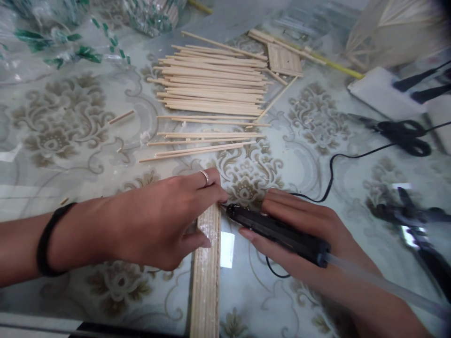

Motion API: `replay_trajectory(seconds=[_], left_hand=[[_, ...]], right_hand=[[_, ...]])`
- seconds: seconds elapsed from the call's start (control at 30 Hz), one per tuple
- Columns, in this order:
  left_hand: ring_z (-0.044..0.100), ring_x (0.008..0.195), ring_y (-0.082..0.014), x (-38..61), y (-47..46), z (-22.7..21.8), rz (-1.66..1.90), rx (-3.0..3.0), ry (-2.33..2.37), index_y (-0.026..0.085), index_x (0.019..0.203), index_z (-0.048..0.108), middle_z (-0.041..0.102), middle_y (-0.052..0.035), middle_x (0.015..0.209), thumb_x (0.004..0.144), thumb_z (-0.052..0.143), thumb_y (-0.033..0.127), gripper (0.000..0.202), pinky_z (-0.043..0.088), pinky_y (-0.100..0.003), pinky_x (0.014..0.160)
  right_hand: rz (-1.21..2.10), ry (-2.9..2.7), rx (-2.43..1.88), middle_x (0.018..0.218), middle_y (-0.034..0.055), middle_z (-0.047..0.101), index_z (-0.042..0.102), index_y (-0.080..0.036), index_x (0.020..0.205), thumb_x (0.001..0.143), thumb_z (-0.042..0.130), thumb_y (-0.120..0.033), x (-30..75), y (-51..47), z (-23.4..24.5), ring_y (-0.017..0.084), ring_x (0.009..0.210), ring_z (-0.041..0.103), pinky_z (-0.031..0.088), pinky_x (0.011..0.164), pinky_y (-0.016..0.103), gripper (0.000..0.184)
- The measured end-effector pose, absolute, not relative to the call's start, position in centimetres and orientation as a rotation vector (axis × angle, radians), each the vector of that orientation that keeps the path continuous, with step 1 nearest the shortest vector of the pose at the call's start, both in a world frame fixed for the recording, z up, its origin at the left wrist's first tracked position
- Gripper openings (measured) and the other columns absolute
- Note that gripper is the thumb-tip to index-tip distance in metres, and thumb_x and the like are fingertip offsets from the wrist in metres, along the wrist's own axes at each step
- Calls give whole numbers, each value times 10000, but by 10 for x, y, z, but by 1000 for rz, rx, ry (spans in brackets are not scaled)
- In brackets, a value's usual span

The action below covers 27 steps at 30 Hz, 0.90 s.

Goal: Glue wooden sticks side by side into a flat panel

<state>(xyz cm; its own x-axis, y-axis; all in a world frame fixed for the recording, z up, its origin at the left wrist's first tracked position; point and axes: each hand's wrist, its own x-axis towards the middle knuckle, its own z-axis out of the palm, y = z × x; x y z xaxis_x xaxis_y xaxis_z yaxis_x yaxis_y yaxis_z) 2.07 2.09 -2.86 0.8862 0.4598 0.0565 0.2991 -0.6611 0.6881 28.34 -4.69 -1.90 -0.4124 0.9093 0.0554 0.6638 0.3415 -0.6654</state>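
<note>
A long narrow panel of wooden sticks (207, 286), glued side by side and shiny on top, runs from the bottom edge toward the middle. My left hand (165, 216) grips its far end, the thumb lying on its face and the fingers curled over the tip. In my right hand (303, 244) is a black hot glue pen (278, 230), with a translucent glue stick (384, 284) coming out of its back. The pen's nozzle meets the panel's right edge, close by my left fingertips.
Loose wooden sticks (214, 84) lie in a pile beyond my hands, with several strays nearer. Behind is a small square stick panel (284, 58). Scissors (401, 134), blurred black-handled pliers (419, 230) and a black cord (331, 169) are at right. Plastic packaging (66, 42) covers the back left.
</note>
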Motion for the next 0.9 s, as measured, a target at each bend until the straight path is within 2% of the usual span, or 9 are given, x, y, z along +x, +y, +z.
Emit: replay_trajectory(seconds=[0.13, 0.3, 0.5, 0.6, 0.9], left_hand=[[677, 1141, -259, 20, 22, -29, 295, 2330, 542, 87, 1317, 591, 630, -142, 1278, 925, 731, 169, 423, 597, -369, 1008], [679, 1164, -263, 19, 21, -30, 305, 2333, 538, 90, 1348, 576, 626, -151, 1304, 960, 692, 186, 416, 593, -370, 1023], [689, 1159, -257, 20, 20, -29, 289, 2323, 555, 107, 1349, 578, 632, -146, 1297, 947, 697, 182, 426, 591, -354, 1018], [689, 1147, -250, 20, 21, -28, 264, 2316, 567, 118, 1341, 585, 628, -138, 1303, 948, 692, 188, 414, 593, -349, 1010], [677, 1140, -243, 21, 21, -25, 236, 2299, 568, 144, 1322, 579, 631, -129, 1289, 958, 673, 187, 379, 589, -364, 1013]], right_hand=[[802, -2206, -1387, 723, -5, 664, 542, -266, 758, 997, 736, -283, 283, -46, -20, 208, 673, 652, 498, 613, 357, 308], [800, -2214, -1367, 689, -16, 635, 509, -269, 732, 999, 728, -288, 283, -46, -20, 207, 671, 645, 481, 592, 344, 346], [874, -2255, -1355, 673, -26, 590, 565, -257, 760, 988, 725, -281, 288, -45, -16, 193, 640, 598, 470, 607, 348, 279], [898, -2270, -1341, 695, -12, 607, 532, -255, 740, 984, 730, -279, 288, -44, -15, 198, 665, 604, 458, 602, 349, 316], [948, -2320, -1291, 642, -45, 471, 464, -243, 705, 1011, 692, -293, 287, -41, -12, 160, 626, 490, 376, 565, 297, 385]])
